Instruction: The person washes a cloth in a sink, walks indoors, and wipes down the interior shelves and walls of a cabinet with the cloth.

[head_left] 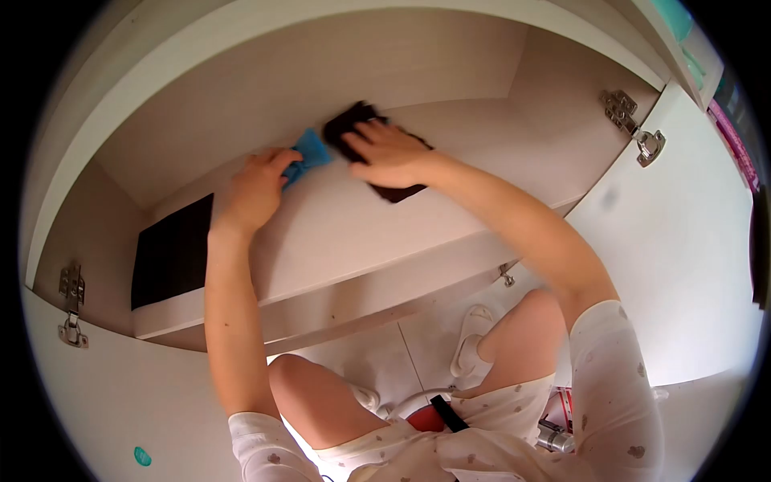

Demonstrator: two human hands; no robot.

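Note:
Inside an open white cabinet, my left hand [259, 189] holds a crumpled blue cloth [309, 154] between its closed fingers, just above the shelf [321, 233]. To its right, my right hand [388, 153] lies with fingers spread on a dark brown cloth-like piece [397, 193], which rests on the shelf near the back wall. The palm hides part of this piece. A flat black rectangular piece [173, 253] lies on the shelf's left end, beside my left forearm.
Open cabinet doors stand at left [104, 402] and right [675, 241], with metal hinges [72, 305] [634, 128] at both sides. My knees are below the shelf's front edge. A metal cylinder [554, 436] is at the lower right.

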